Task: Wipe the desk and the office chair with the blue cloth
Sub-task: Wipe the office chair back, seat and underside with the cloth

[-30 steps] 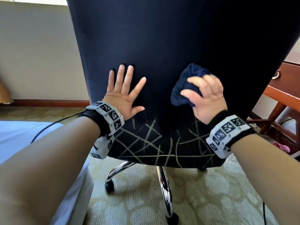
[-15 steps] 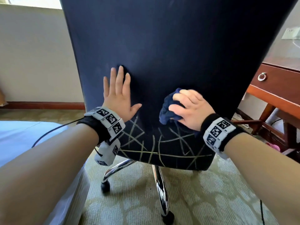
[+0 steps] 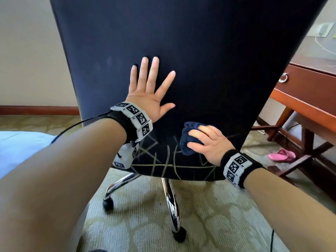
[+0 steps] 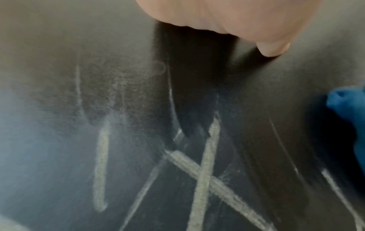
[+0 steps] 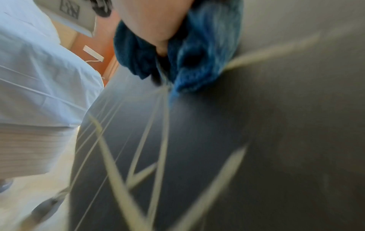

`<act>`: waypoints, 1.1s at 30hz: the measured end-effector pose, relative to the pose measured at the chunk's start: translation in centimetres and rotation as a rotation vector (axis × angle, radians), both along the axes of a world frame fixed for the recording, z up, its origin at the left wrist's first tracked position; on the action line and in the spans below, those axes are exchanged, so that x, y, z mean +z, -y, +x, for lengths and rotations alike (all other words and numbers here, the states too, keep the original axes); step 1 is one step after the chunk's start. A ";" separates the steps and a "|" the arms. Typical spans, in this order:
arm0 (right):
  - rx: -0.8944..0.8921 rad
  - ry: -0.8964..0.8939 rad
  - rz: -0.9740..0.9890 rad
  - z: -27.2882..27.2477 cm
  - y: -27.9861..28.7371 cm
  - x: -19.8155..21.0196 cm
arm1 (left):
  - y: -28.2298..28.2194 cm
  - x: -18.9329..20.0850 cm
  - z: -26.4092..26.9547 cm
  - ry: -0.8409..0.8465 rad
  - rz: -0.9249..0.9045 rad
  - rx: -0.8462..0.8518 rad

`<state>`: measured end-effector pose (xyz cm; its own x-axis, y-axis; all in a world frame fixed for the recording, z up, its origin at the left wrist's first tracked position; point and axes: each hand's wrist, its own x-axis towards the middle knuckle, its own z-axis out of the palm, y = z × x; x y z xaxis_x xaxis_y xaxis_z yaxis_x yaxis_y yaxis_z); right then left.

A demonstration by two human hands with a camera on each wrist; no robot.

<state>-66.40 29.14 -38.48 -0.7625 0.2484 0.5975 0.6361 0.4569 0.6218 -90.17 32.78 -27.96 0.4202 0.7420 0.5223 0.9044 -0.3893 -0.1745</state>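
A person's left hand (image 3: 148,99) lies flat, fingers spread wide, on the dark back of an office chair (image 3: 200,51) at frame center; lower right, the right hand (image 3: 209,142) grips a bunched blue cloth (image 3: 187,135) against it.

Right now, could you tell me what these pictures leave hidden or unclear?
- Office chair: its top is cut off by the head view's upper edge; the backrest hides seat and front.
- Desk: only a corner shows at the head view's right edge.
- Blue cloth: the right hand covers much of it; blurred in the right wrist view.
- Left hand: the left wrist view shows only the palm's edge.
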 end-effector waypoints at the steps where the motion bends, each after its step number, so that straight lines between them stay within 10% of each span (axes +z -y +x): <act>1: 0.033 0.012 0.002 0.2 0.1 1.0 | 0.1 0.0 0.2 -0.003 0.004 0.003; 7: 0.024 -0.193 0.181 -0.4 -0.4 9.8 | 0.7 -0.2 0.3 0.018 0.018 -0.009; 17: -0.048 0.016 -0.130 0.1 1.1 -6.0 | 0.1 0.3 -0.4 -0.040 -0.041 0.098; 26: 0.055 -0.250 0.142 -1.2 0.9 5.1 | 0.5 0.4 -1.7 -0.032 -0.075 0.127; 33: 0.010 -0.039 -0.051 -0.9 1.1 -4.1 | 0.4 -0.2 -2.2 0.020 -0.054 0.125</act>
